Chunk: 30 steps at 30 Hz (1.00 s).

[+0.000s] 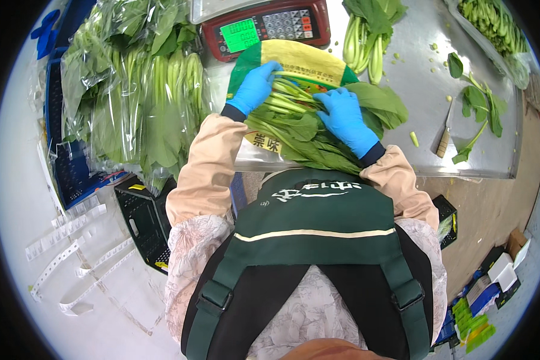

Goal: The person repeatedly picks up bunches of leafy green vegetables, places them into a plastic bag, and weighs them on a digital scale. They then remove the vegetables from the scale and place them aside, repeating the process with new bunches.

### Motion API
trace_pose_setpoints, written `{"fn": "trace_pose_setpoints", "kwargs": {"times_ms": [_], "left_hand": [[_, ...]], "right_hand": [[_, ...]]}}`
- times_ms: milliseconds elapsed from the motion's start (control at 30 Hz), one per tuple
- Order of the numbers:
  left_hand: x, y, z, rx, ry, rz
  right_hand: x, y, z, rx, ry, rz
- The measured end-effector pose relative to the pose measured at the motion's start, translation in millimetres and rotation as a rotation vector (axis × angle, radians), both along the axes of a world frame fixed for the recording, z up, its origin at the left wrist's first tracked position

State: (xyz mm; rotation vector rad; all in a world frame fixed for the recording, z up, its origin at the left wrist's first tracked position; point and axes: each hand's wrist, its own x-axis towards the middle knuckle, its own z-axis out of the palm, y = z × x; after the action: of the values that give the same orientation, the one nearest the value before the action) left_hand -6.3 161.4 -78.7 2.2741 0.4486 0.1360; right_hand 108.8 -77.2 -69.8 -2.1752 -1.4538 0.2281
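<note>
A bunch of leafy greens (292, 126) with pale green stalks lies across a printed yellow and green plastic bag (303, 56) at the table's near edge. My left hand (254, 87), in a blue glove, grips the stalk ends on the left. On the right, my blue-gloved right hand (348, 117) is curled over the leafy part, its fingers pressed into the bunch. Whether the greens lie inside the bag or on top of it I cannot tell. Some broad leaves (382, 103) stick out beyond my right hand.
A digital scale (265, 29) stands behind the bag. Bagged greens (148, 90) fill a blue crate (74, 180) at left. On the steel table (425, 153) lie a knife (444, 139), loose leaves (477, 103) and another bunch (364, 40). A black crate (139, 225) sits below left.
</note>
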Motion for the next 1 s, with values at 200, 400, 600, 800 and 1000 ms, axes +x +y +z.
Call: {"fn": "trace_pose_setpoints", "kwargs": {"times_ms": [200, 400, 600, 800, 1000], "left_hand": [[2.3, 17.9, -4.0, -0.535, -0.053, 0.211], [-1.9, 32.5, 25.1, -1.011, -0.072, 0.329], [-10.5, 47.2, 31.1, -0.912, -0.074, 0.358], [-2.7, 19.7, 3.7, -0.538, -0.119, 0.388], [18.7, -3.2, -16.1, -0.044, -0.006, 0.232]], "right_hand": [[2.0, -2.3, -5.9, -0.071, 0.056, -0.026], [22.9, 8.2, 39.1, 0.115, -0.14, -0.036], [55.7, 11.4, 55.7, 0.278, 0.144, 0.009], [68.5, 26.6, -2.5, -0.01, 0.203, 0.023], [43.8, 36.8, -23.7, -0.169, -0.076, -0.056]]}}
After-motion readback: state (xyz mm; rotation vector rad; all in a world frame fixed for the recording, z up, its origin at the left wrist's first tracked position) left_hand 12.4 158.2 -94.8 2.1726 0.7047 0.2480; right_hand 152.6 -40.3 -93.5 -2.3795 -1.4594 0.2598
